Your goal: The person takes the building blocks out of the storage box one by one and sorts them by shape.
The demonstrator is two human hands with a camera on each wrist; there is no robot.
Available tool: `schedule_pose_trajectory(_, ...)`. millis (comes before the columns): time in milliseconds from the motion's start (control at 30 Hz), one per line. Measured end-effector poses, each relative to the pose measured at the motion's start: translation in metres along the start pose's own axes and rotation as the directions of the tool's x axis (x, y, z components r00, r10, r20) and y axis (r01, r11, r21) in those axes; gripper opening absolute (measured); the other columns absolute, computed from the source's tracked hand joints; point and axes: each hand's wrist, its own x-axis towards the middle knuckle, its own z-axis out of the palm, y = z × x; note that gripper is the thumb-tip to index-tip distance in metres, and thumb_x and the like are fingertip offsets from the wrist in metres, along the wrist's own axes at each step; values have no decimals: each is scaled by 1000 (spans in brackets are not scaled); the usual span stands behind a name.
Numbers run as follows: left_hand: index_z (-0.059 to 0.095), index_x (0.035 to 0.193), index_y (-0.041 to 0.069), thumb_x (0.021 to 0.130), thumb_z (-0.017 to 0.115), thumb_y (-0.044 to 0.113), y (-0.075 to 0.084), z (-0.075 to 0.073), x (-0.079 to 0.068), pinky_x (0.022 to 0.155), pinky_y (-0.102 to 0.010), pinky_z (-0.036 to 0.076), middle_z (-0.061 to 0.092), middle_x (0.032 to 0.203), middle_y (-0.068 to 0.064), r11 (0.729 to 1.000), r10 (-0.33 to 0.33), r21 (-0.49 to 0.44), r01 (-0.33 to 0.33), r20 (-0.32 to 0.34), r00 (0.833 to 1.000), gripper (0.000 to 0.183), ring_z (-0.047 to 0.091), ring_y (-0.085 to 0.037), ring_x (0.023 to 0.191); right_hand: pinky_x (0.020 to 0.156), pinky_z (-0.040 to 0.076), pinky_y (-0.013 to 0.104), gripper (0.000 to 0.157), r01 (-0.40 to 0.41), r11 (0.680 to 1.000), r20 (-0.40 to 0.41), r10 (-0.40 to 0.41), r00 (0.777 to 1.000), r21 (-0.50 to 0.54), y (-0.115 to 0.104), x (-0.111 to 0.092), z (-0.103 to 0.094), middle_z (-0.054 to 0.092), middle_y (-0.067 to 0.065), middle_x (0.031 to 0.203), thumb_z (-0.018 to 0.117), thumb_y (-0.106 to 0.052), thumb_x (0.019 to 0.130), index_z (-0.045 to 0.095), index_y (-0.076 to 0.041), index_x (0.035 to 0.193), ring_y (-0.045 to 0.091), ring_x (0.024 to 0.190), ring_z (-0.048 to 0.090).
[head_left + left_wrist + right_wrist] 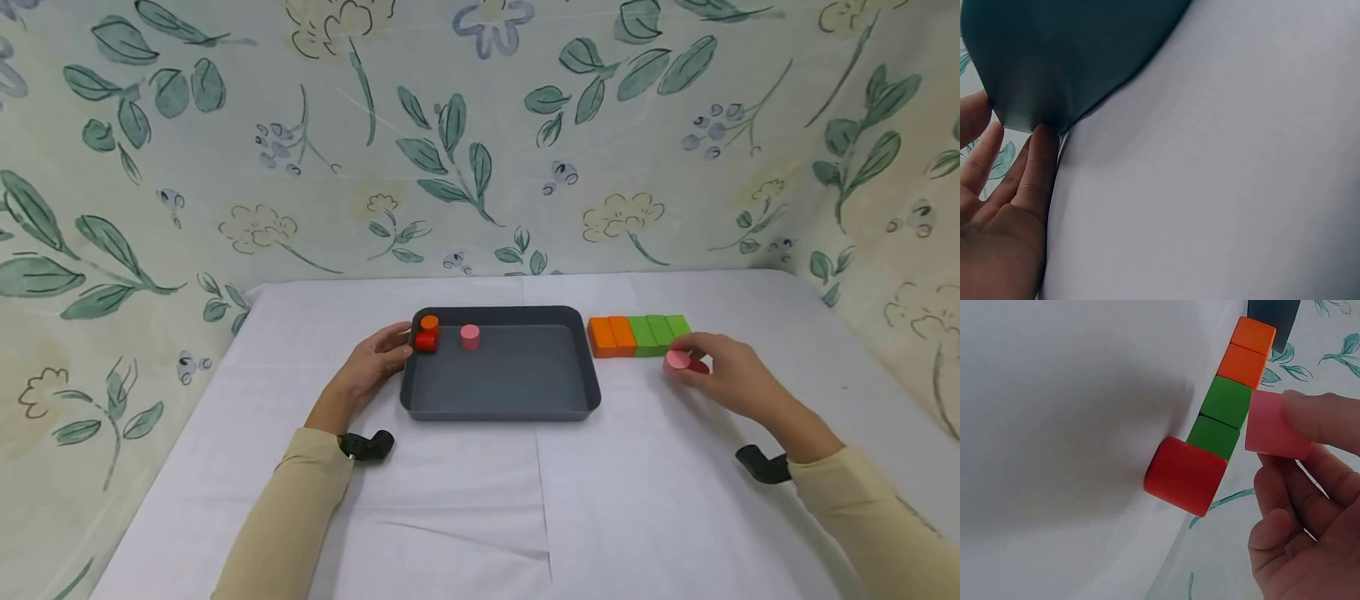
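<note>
My right hand (731,375) pinches a pink cylinder (677,360) between thumb and fingers, close to the table's right side. In the right wrist view the pink cylinder (1272,425) overlaps the end of a row of green blocks (1225,401). A red cylinder (1185,477) lies at that row's end; in the head view my fingers partly hide it. My left hand (372,364) touches the left side of the dark grey tray (498,415), fingertips against its outer wall. Inside the tray are a red cylinder (426,342) on its side, an upright orange cylinder (430,324) and another pink cylinder (469,337).
Two orange blocks (612,337) and several green blocks (658,335) form a tight row just right of the tray. A white cloth (465,508) covers the table. Behind it hangs a floral curtain (465,225).
</note>
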Motion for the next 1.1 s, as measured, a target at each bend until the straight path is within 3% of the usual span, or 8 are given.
schedule_pose_trajectory(267, 34, 155, 15, 98, 58, 12, 1, 1, 0, 124, -47, 29, 31, 162, -14, 1000, 8, -3, -8, -6, 1000, 61, 37, -33, 146, 84, 56, 49, 39, -4, 1000, 19, 4, 1000, -29, 2, 5, 5, 65, 19, 106, 74, -15, 87, 63, 0, 121, 31, 96, 54)
schedule_pose_trajectory(500, 34, 155, 14, 98, 58, 12, 0, 0, 0, 124, -47, 29, 32, 162, -15, 1000, 14, 0, -14, -6, 1000, 61, 37, -33, 146, 76, 50, 36, 37, 47, 997, 3, -47, 999, -56, 10, 6, 8, 67, 16, 102, 77, -16, 84, 68, 0, 117, 28, 93, 52)
schedule_pose_trajectory(633, 34, 154, 15, 98, 58, 12, 0, 0, 0, 124, -47, 30, 32, 161, -15, 1000, 14, 4, -14, -5, 1000, 62, 38, -33, 146, 78, 48, 38, 36, 63, 995, -1, -63, 998, -77, 14, 5, 10, 69, 15, 104, 79, -15, 83, 70, -1, 115, 29, 93, 50)
schedule_pose_trajectory(1100, 33, 155, 14, 98, 58, 12, -1, 0, 1, 124, -47, 29, 32, 161, -15, 1000, 18, 5, -18, -1, 1000, 62, 38, -33, 146, 76, 48, 36, 39, -3, 997, 63, 7, 998, -74, 18, 8, 14, 63, 18, 103, 77, -11, 83, 67, -1, 120, 31, 94, 49)
